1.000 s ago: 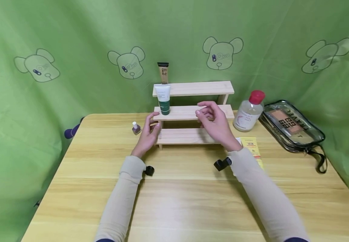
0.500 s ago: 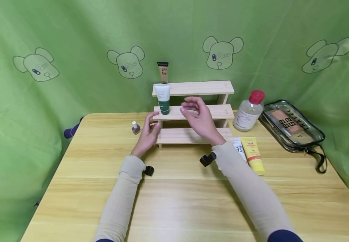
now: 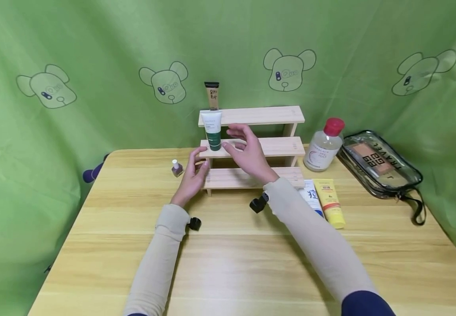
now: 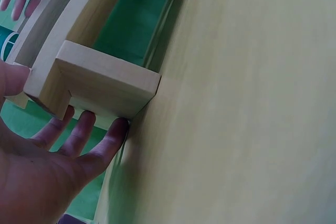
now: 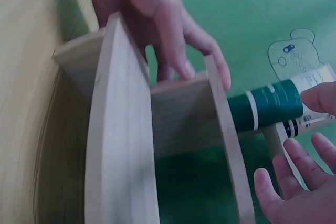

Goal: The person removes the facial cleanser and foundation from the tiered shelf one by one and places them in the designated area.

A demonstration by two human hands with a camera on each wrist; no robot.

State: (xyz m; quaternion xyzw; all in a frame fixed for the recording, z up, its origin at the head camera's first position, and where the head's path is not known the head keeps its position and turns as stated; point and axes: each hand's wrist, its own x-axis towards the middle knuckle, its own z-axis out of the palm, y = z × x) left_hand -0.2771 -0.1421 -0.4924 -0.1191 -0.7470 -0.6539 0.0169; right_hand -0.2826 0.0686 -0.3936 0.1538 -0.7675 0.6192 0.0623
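On the worktop (image 3: 228,263), two tubes (image 3: 323,199) lie at 3 o'clock of the wooden stepped shelf (image 3: 251,147). The left hand (image 3: 192,175) grips the shelf's left end, fingers (image 4: 79,135) curled round its leg. The right hand (image 3: 247,151) hovers with fingers (image 5: 294,174) spread, holding nothing, just beside the green-capped tube (image 3: 214,131) on the middle step. A beige tube (image 3: 212,95) stands at 12 o'clock.
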